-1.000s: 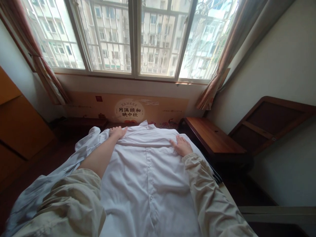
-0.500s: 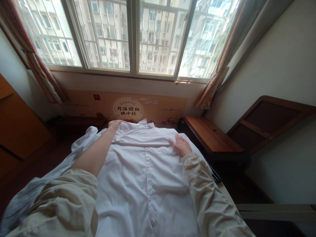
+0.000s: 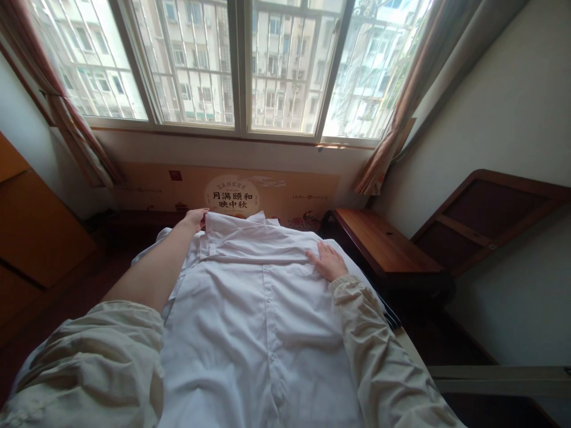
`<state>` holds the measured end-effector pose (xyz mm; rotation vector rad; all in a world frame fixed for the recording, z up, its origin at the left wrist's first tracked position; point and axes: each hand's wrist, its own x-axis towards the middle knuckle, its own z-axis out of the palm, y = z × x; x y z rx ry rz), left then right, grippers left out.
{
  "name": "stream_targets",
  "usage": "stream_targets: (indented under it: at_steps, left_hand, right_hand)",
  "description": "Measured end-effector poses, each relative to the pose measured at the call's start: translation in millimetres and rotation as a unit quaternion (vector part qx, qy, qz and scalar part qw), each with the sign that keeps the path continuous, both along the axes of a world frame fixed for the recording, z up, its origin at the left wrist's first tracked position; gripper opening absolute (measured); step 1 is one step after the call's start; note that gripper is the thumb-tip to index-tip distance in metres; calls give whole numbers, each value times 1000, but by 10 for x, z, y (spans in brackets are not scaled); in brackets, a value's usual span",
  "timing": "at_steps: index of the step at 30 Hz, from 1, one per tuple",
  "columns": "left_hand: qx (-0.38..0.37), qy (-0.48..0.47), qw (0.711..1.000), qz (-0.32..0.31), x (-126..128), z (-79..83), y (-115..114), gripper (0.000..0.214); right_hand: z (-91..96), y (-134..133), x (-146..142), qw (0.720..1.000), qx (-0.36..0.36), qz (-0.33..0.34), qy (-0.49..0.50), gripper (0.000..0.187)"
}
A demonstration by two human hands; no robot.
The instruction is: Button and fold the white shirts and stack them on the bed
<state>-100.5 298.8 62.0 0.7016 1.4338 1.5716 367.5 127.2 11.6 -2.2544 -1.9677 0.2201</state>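
Observation:
A white button-up shirt (image 3: 263, 321) lies spread front-up before me, its collar at the far end. My left hand (image 3: 194, 219) reaches to the far left corner by the collar and curls round the cloth edge there. My right hand (image 3: 328, 261) rests flat, fingers stretched out, on the shirt's right chest by the pocket. Both arms wear beige sleeves; the left one is pushed up above the elbow.
A wooden side table (image 3: 383, 246) stands at the right, with a dark wooden headboard (image 3: 486, 214) beyond it. A printed cardboard panel (image 3: 232, 193) leans under the wide barred window (image 3: 241, 65). A brown cabinet (image 3: 31, 226) is at the left.
My left hand has slid from the shirt's left shoulder outward and farther away to the collar corner, and the loose left sleeve is drawn in. My right hand has stayed put.

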Motion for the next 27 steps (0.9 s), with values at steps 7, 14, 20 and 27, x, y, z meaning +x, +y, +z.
stream_targets:
  at_steps: [7, 14, 20, 27]
  left_hand:
    - [-28, 209, 977, 2, 69, -124, -162, 26]
    - [45, 448, 872, -189, 336, -348, -956, 40]
    - [92, 676, 647, -340, 280, -498, -1850, 67]
    - [89, 722, 605, -325, 49, -450, -2416, 80]
  right_hand:
    - [5, 1, -1, 1000, 3, 5, -2, 89]
    - [-26, 10, 10, 1000, 6, 8, -11, 88]
    - [15, -82, -66, 997, 18, 29, -65, 84]
    - [25, -642, -112, 985, 36, 140, -97, 84]
